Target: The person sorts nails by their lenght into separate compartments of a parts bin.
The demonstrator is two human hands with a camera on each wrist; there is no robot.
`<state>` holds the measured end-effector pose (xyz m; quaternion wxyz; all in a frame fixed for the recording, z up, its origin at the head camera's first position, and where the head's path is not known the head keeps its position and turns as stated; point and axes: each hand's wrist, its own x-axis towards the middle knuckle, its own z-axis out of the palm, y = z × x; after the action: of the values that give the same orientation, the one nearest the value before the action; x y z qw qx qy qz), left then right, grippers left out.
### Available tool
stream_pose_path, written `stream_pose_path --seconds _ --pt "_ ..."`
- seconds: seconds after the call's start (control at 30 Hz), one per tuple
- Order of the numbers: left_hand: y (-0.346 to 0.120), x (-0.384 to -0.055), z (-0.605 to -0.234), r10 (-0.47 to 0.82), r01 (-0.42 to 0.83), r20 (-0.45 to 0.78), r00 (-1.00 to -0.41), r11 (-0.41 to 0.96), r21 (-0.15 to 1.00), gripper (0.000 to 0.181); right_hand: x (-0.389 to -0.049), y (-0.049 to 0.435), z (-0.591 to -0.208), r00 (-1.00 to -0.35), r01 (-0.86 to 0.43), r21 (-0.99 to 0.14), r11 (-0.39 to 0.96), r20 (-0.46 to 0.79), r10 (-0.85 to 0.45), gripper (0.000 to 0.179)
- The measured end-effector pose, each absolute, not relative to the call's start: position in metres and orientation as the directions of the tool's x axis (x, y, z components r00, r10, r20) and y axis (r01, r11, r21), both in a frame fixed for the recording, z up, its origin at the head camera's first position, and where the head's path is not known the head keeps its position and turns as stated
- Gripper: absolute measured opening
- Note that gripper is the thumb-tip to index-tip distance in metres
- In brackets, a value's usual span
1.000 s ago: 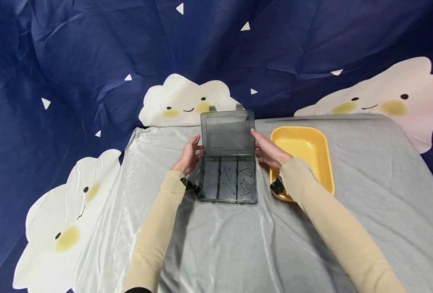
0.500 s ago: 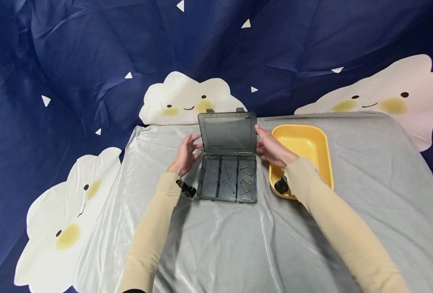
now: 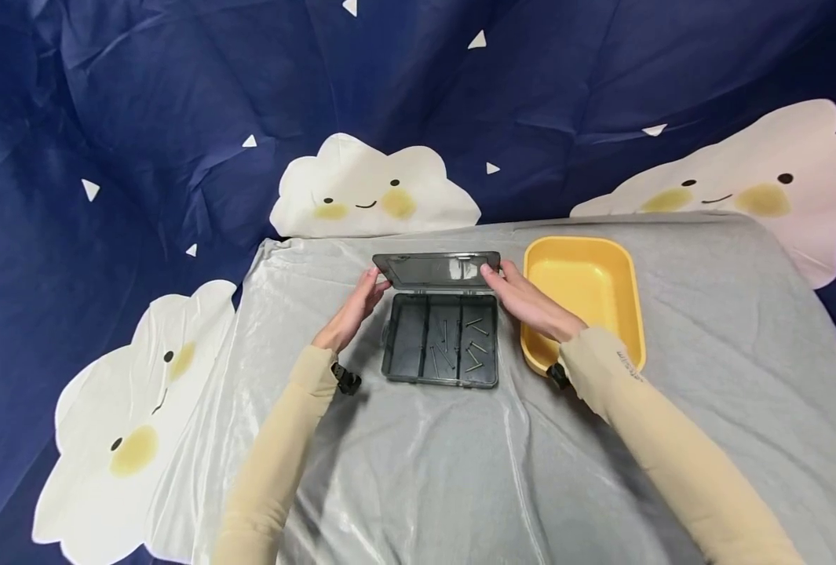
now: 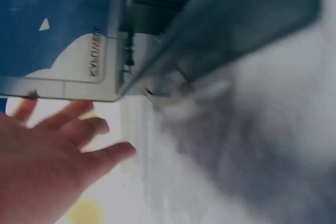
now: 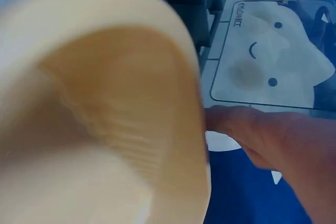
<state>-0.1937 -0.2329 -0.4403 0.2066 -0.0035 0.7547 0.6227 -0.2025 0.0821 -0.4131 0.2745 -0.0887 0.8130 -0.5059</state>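
Note:
In the head view, a translucent grey compartment box (image 3: 407,337) sits on the cloth, its hinged lid (image 3: 435,271) raised at a steep angle at the back. Thin screws (image 3: 476,347) lie in the middle and right compartments; the left one holds none. My left hand (image 3: 352,310) touches the lid's left edge with its fingertips. In the left wrist view, that hand's thumb (image 4: 113,156) stands apart from the lid. On the other side, my right hand (image 3: 531,302) has its fingers extended along the lid's right edge, and its thumb touches the lid (image 5: 265,56).
A yellow bin (image 3: 635,306) stands right of the box, under the right wrist, and blocks much of the right wrist view. Grey cloth (image 3: 418,471) covers the table. Behind it hangs a dark blue curtain (image 3: 531,78) with clouds.
The lid has swung up from its laid-back position toward the box, its free edge rising toward the head camera. Both hands have moved with it. The screws stay in their compartments.

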Motion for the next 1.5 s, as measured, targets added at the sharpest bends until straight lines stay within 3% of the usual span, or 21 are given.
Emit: stream_pose_path --seconds 0.2,0.43,0.57,0.77,1.03,1.27,1.5 --pt "-0.245 -0.179 -0.448 0.409 -0.112 -0.202 -0.890 0.233 0.966 0.083 -0.190 0.086 -0.412 -0.827 -0.037 -0.852 0.522 -0.267 -0.495 0.081" --pt "-0.260 -0.167 -0.456 0.435 0.025 -0.148 -0.888 0.366 0.930 0.052 -0.177 0.087 -0.412 -0.789 -0.244 -0.770 0.589 -0.195 -0.582 0.073" --pt "-0.269 -0.155 -0.461 0.443 0.109 -0.121 -0.888 0.459 0.882 0.047 -0.167 0.090 -0.413 -0.760 -0.284 -0.731 0.621 -0.223 -0.610 0.079" --pt "-0.273 -0.134 -0.464 0.477 0.163 -0.151 -0.866 0.554 0.816 0.053 -0.148 0.088 -0.417 -0.737 -0.362 -0.627 0.690 -0.261 -0.623 0.087" --pt "-0.265 -0.113 -0.474 0.499 0.217 -0.187 -0.846 0.643 0.734 0.068 -0.123 0.073 -0.430 -0.733 -0.510 -0.483 0.712 -0.188 -0.653 0.068" --pt "-0.250 -0.107 -0.476 0.456 0.268 -0.152 -0.877 0.726 0.634 0.085 -0.113 0.065 -0.438 -0.776 -0.495 -0.443 0.747 -0.163 -0.610 0.070" --pt "-0.231 -0.104 -0.471 0.433 0.333 -0.136 -0.891 0.827 0.452 0.092 -0.105 0.055 -0.448 -0.782 -0.541 -0.381 0.750 -0.100 -0.615 0.076"
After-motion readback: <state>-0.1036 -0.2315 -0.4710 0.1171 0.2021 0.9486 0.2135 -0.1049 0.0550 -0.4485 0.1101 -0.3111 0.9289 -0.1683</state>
